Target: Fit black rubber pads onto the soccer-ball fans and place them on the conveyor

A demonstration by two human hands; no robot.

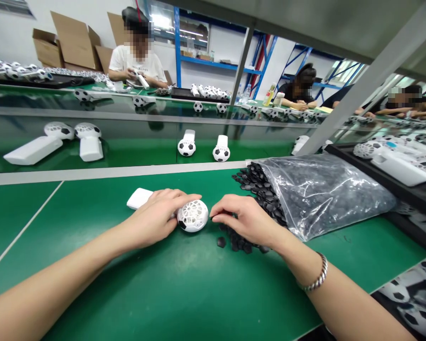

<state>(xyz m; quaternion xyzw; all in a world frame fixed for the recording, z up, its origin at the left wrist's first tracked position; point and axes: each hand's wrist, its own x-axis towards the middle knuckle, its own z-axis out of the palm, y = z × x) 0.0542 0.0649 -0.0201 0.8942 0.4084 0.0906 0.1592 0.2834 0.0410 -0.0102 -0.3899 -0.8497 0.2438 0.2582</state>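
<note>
A white handheld fan [192, 216] with a round, football-patterned head lies on the green bench, its vented grille facing up. My left hand [159, 213] is closed around it where the head meets the white handle [139, 198]. Just right of the fan head, my right hand [239, 215] is closed in a pinch, a sliver of a small black piece [210, 218] showing at the fingertips. Below that hand spreads a pile of flat black pentagon pieces [241, 242], and one loose piece [221, 242] lies apart, nearer the fan.
A clear plastic bag [326, 189] of black pieces lies open at the right. Beyond it stands a black tray [362, 163] of fans. Several fans [221, 149] rest on the conveyor belt [145, 147] behind a pale rail. A slanted metal post [362, 85] crosses the right side. Co-workers sit opposite.
</note>
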